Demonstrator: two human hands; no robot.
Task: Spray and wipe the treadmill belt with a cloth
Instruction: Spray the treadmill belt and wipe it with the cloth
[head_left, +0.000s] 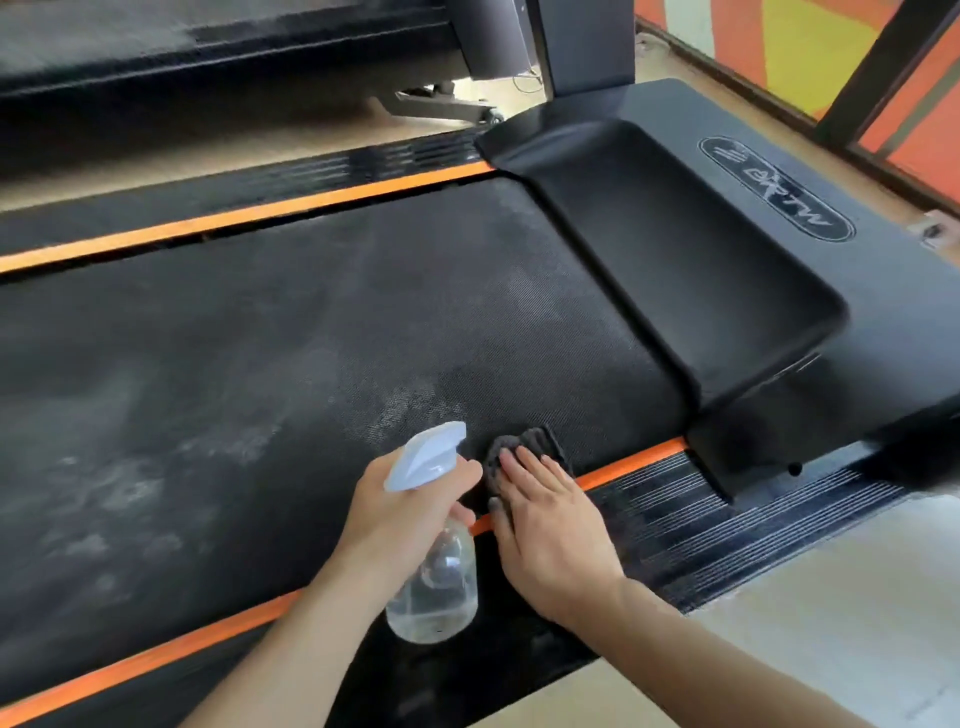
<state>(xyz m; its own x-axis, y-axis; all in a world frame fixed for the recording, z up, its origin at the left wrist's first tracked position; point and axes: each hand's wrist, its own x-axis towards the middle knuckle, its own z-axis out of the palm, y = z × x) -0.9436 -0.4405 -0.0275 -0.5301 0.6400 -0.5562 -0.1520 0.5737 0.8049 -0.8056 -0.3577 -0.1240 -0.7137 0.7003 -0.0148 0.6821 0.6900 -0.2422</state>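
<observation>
L hand (402, 506) has its grip wrapped round a clear plastic spray bottle w/ pale blue trigger head (434, 551), nozzle toward 1 o'clock. R hand (545, 530) lies flat, fingers spread, pressing a dark grey folded cloth (524, 449) onto the dusty black textured treadmill belt (291, 338), beside its orange edge strip (631, 462) at 5 o'clock.

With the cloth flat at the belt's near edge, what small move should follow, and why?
Probably slide the right hand and the dark cloth it presses flat leftward and away from the orange strip, across the belt. Pale, dusty-looking patches cover the belt to the left, while the left hand holds the spray bottle aside, nozzle pointing over the belt.
</observation>
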